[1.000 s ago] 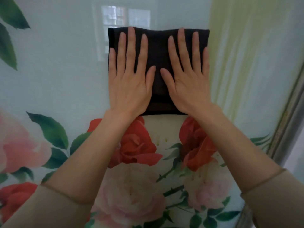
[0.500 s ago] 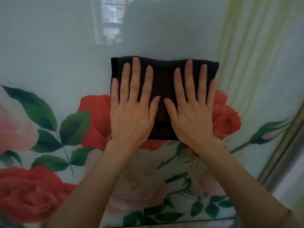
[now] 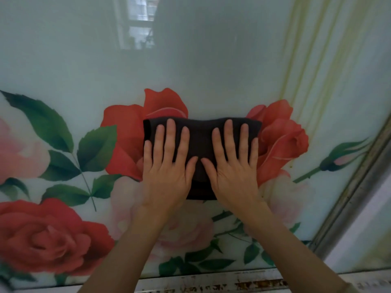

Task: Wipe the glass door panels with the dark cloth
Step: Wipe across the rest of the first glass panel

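Observation:
A folded dark cloth point(image 3: 201, 132) lies flat against the frosted glass door panel point(image 3: 211, 70), over two printed red roses. My left hand point(image 3: 167, 166) presses its left half with straight, spread fingers. Beside it, thumb nearly touching thumb, my right hand point(image 3: 234, 166) presses the right half the same way. The cloth's top edge shows above my fingertips, and a small part of its lower edge shows between my wrists.
The panel carries printed roses and green leaves. A worn metal bottom rail point(image 3: 211, 282) with rust spots runs below the glass. The metal side frame point(image 3: 359, 187) slants down the right edge. A window reflection point(image 3: 137, 22) shows at the top.
Both hands have slid the cloth down the glass, from the pale upper area onto the red roses near the bottom rail. The hands stay flat on the cloth.

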